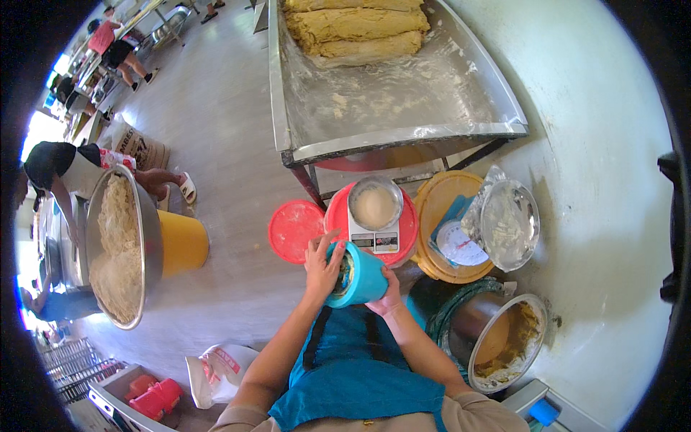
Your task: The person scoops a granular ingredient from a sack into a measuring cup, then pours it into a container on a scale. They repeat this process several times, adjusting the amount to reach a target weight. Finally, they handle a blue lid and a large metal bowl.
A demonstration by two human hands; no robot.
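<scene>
A turquoise plastic tub is tilted on its side before my apron, its mouth facing left. My right hand grips it from its base side. At the rim of the mouth, my left hand rests with fingers spread; what its fingertips touch is partly hidden. Inside the tub something yellowish and blue shows, too unclear to name. Just beyond stands a white digital kitchen scale on a red lid, bearing a metal bowl of pale powder.
Left of the scale lies another red lid. A dial scale and a metal bowl sit on a yellow lid. Ahead, a metal trough table holds dough rolls. At left, a person bends by a large basin.
</scene>
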